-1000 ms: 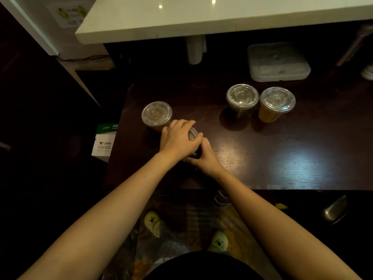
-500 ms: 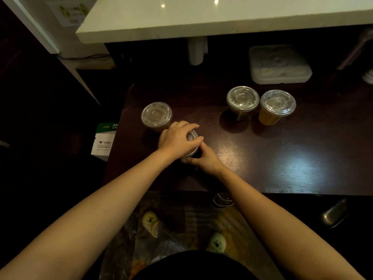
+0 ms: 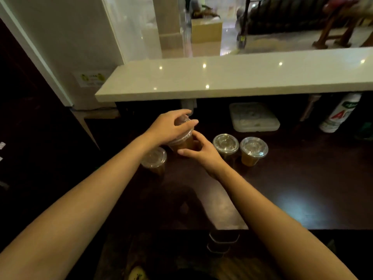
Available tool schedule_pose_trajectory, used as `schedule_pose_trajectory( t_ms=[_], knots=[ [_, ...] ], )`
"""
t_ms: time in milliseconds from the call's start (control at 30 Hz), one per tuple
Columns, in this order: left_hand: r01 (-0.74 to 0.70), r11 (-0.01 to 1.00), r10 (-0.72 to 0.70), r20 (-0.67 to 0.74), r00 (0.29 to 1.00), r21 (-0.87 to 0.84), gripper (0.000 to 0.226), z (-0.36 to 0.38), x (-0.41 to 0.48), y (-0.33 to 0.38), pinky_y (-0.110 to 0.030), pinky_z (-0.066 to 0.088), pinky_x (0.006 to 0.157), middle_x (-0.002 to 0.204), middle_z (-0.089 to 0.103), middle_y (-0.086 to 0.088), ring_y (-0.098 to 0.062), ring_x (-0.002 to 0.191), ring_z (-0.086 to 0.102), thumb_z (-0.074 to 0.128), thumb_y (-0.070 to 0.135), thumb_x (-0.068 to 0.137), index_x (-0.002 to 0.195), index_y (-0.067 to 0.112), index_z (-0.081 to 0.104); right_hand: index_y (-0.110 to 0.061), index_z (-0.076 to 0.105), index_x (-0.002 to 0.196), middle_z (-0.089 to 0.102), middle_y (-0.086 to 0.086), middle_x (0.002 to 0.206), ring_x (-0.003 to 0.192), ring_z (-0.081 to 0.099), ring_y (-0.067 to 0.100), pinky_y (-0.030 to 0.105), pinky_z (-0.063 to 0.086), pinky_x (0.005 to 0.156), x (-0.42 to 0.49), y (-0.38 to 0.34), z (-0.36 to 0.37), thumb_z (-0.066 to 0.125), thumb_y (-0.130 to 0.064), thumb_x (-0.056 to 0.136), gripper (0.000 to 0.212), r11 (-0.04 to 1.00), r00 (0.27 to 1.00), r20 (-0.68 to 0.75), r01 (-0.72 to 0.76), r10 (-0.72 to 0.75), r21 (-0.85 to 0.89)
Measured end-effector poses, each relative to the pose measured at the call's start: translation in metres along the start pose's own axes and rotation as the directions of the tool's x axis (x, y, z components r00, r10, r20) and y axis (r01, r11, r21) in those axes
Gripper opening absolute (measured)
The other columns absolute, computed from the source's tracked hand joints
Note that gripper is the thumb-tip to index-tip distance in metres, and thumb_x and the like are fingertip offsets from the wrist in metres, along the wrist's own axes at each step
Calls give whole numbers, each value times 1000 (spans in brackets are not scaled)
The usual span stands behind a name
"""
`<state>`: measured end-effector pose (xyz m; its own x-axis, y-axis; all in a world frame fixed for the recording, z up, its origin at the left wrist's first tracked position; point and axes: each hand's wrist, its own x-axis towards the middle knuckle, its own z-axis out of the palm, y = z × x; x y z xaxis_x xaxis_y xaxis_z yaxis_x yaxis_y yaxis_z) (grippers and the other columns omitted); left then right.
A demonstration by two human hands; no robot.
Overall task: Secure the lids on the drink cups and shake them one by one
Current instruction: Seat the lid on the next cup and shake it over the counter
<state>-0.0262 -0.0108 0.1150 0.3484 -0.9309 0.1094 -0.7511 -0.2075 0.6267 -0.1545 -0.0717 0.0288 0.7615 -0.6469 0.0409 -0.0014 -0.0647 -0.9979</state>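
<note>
Both hands hold one clear drink cup (image 3: 182, 143) of amber liquid, lifted above the dark wooden counter (image 3: 282, 188) and tilted. My left hand (image 3: 169, 127) lies over its clear dome lid, fingers spread across the top. My right hand (image 3: 198, 149) grips the cup's side and base from the right. Another lidded cup (image 3: 154, 158) stands just below my left wrist. Two more lidded cups (image 3: 226, 144) (image 3: 254, 150) stand side by side to the right.
A white stone ledge (image 3: 232, 77) overhangs the back of the counter. Under it sit a white lidded container (image 3: 254, 117) and a white bottle (image 3: 341, 113) at the far right. Drawer handles (image 3: 224, 238) show below the counter's front edge.
The cup has come up off the counter in both hands and moved away from me. My head has tilted up, so the ledge and the room behind it now show.
</note>
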Motion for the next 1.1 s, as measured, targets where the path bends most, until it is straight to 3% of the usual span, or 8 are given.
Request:
schedule_pose_trajectory(
  t_ms=[133, 267, 400, 600, 733, 900, 1000, 1100],
  knots=[
    [75, 996, -79, -107, 991, -41, 64, -48, 13, 34, -27, 40, 90, 136, 52, -1, -17, 121, 50, 50, 62, 82, 135, 27, 45, -22, 48, 130, 51, -1, 128, 114, 52, 12, 29, 46, 98, 13, -58, -6, 80, -26, 70, 68, 973, 975, -106, 177, -194, -148],
    [206, 947, -180, 127, 975, -245, 93, -86, 14, 61, -43, 56, 85, 145, 39, 3, -22, 121, 50, 48, 82, 64, 142, 36, 29, -14, 49, 127, 48, -1, 119, 108, 48, 11, 18, 40, 93, 25, -105, -14, 81, -24, 68, 68, 852, 869, -199, 355, -452, -385],
    [154, 888, -115, 114, 987, -434, 65, -101, 16, 81, -38, 59, 74, 124, 49, -4, -21, 101, 60, 66, 46, 77, 133, 35, 35, -13, 49, 126, 50, 5, 122, 112, 46, 17, 25, 40, 96, 30, -128, -17, 79, -26, 68, 67, 700, 774, -154, 444, -614, -559],
    [-8, 833, 21, 17, 1000, -553, 79, -102, 8, 73, -36, 55, 78, 132, 41, -4, -22, 108, 54, 78, 30, 60, 128, 34, 39, -18, 47, 130, 54, 8, 130, 111, 55, 16, 30, 49, 94, 20, -152, -37, 39, -42, 96, 43, 959, 946, -181, 247, -269, -135],
    [-242, 807, 273, -23, 962, -539, 74, -97, -2, 69, -27, 54, 85, 130, 42, 5, -16, 112, 54, 77, 27, 59, 119, 48, 40, -13, 58, 114, 68, 12, 85, 66, 66, 21, 28, 54, 55, 13, -169, -42, 23, -63, 92, 65, 994, 998, 50, -45, 41, 95],
    [-179, 712, 304, 68, 950, -679, 89, -93, 2, 61, -27, 50, 93, 142, 30, 13, -16, 127, 43, 76, 23, 65, 134, 48, 27, -13, 48, 119, 58, 10, 106, 78, 66, 20, 28, 59, 63, 10, -181, -44, 53, -44, 90, 44, 984, 998, -54, 45, -36, 175],
    [88, 484, 215, 216, 953, -871, 103, -92, 9, 55, -54, 46, 97, 142, 38, -6, -33, 128, 44, 86, 40, 54, 141, 37, 31, -17, 42, 124, 51, 10, 122, 103, 62, 25, 37, 59, 81, 9, -175, -47, 65, -27, 85, 46, 973, 973, -81, 223, -217, 65],
    [207, 360, 153, 276, 949, -910, 66, -90, 10, 57, -58, 49, 91, 133, 48, -14, -35, 121, 50, 72, 51, 68, 126, 26, 53, -26, 44, 120, 49, -2, 124, 107, 58, 23, 35, 55, 87, 8, -177, -49, 72, -10, 77, 53, 903, 910, -13, 409, -414, -133]
  ],
)
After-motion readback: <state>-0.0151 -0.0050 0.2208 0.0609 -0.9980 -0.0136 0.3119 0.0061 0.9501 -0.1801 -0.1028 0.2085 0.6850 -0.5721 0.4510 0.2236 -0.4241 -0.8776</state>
